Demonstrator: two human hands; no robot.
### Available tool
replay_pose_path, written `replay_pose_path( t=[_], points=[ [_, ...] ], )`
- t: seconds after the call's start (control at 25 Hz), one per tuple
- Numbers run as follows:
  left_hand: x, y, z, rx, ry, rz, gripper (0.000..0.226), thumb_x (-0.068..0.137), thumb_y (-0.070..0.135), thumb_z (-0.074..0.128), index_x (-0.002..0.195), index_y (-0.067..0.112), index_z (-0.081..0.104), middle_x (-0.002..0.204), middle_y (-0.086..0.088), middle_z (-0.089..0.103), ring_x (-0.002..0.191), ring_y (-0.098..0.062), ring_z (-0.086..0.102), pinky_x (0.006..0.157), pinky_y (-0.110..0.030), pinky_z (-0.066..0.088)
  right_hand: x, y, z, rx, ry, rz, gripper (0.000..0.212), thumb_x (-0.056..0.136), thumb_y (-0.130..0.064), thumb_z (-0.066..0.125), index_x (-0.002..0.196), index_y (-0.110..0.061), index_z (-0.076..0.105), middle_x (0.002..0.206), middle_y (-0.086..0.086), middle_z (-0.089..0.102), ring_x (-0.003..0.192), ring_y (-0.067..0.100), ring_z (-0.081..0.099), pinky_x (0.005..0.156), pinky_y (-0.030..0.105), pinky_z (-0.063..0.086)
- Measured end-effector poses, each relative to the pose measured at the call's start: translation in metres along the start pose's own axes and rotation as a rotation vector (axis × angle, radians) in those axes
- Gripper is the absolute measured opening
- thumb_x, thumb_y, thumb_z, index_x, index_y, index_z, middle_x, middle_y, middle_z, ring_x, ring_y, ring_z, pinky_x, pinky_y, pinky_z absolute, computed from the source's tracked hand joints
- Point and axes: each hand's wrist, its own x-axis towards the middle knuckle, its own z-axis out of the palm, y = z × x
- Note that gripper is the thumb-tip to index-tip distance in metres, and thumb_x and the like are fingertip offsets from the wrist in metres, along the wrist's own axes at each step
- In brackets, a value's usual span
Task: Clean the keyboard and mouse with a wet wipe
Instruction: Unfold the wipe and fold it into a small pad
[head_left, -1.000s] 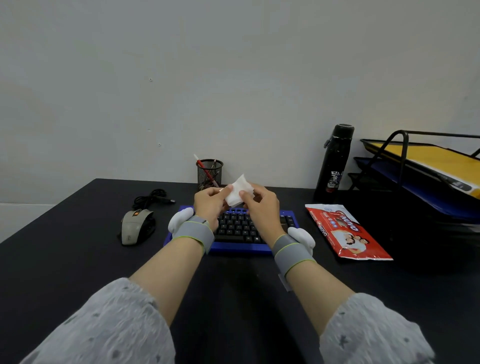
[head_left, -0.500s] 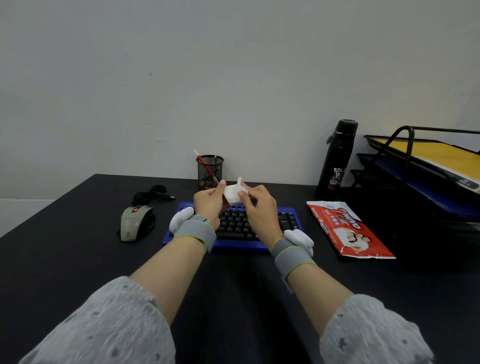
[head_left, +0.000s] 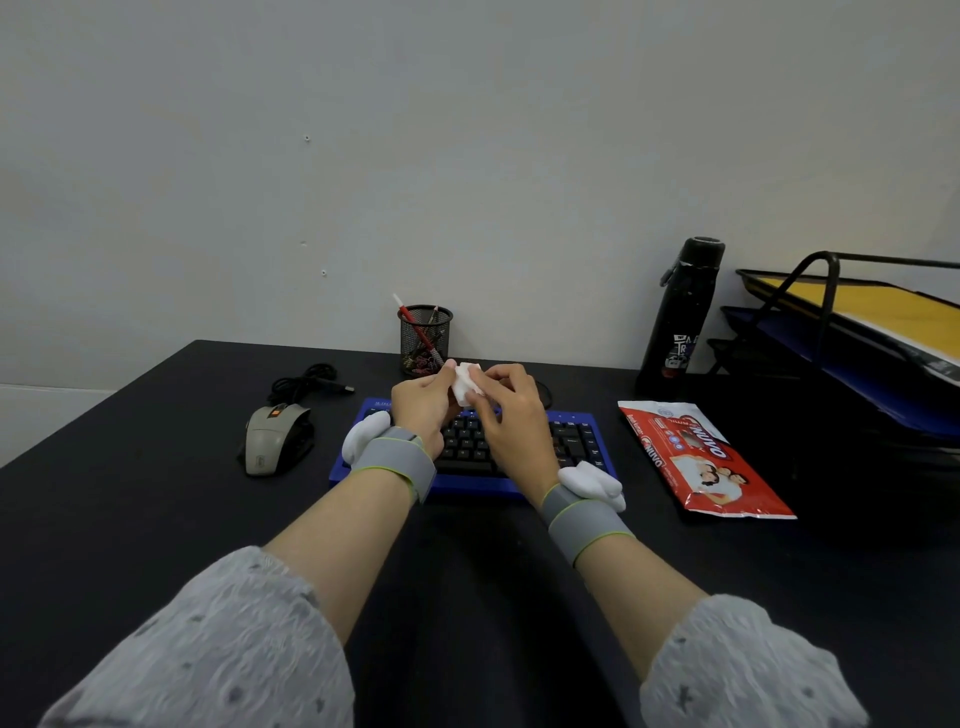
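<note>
A small white wet wipe (head_left: 464, 383), folded into a compact wad, is pinched between the fingers of my left hand (head_left: 423, 406) and my right hand (head_left: 511, 415). Both hands hover above the far half of a blue keyboard with black keys (head_left: 579, 441), which lies flat on the black desk (head_left: 156, 519). Much of the keyboard's middle is hidden behind my hands and wrists. A grey mouse (head_left: 274, 439) sits to the left of the keyboard, its black cable (head_left: 311, 382) coiled behind it.
A red wet-wipe pack (head_left: 701, 460) lies right of the keyboard. Behind stand a mesh pen cup (head_left: 426, 340) and a black bottle (head_left: 680, 317). A black stacked paper tray (head_left: 857, 332) fills the far right. The wall runs along the desk's back edge.
The wipe has gone from a loose unfolded sheet to a smaller folded wad between my fingers. Both hands stayed above the keyboard, close together.
</note>
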Motion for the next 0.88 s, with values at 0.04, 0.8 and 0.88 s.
replay_pose_path(
  t=[0.04, 0.8, 0.88],
  points=[
    [-0.001, 0.001, 0.0, -0.019, -0.004, -0.004, 0.019, 0.091, 0.016, 0.06, 0.09, -0.001, 0.066, 0.073, -0.01, 0.063, 0.066, -0.021, 0.061, 0.058, -0.024, 0.056, -0.001, 0.0, 0.0, -0.017, -0.028, 0.002, 0.035, 0.093, -0.018, 0.055, 0.126, -0.008, 0.057, 0.118, 0.009, 0.049, 0.108, 0.019, 0.044, 0.082, 0.019, 0.035],
    [0.004, 0.017, -0.008, -0.039, -0.069, 0.01, 0.012, 0.087, 0.006, 0.062, 0.093, -0.005, 0.063, 0.076, -0.012, 0.063, 0.065, -0.018, 0.062, 0.05, -0.018, 0.055, -0.012, 0.0, -0.008, -0.218, -0.185, -0.181, 0.055, 0.093, -0.035, 0.052, 0.141, -0.011, 0.039, 0.146, 0.004, 0.039, 0.135, 0.018, 0.033, 0.109, 0.034, 0.035],
    [0.005, 0.018, -0.008, -0.02, -0.079, 0.025, 0.02, 0.087, 0.007, 0.062, 0.102, -0.006, 0.062, 0.08, -0.012, 0.063, 0.066, -0.017, 0.062, 0.048, -0.017, 0.054, -0.012, 0.0, -0.011, -0.229, -0.127, -0.209, 0.05, 0.094, -0.031, 0.052, 0.137, -0.008, 0.044, 0.141, 0.007, 0.045, 0.131, 0.02, 0.038, 0.107, 0.034, 0.037]
  ],
)
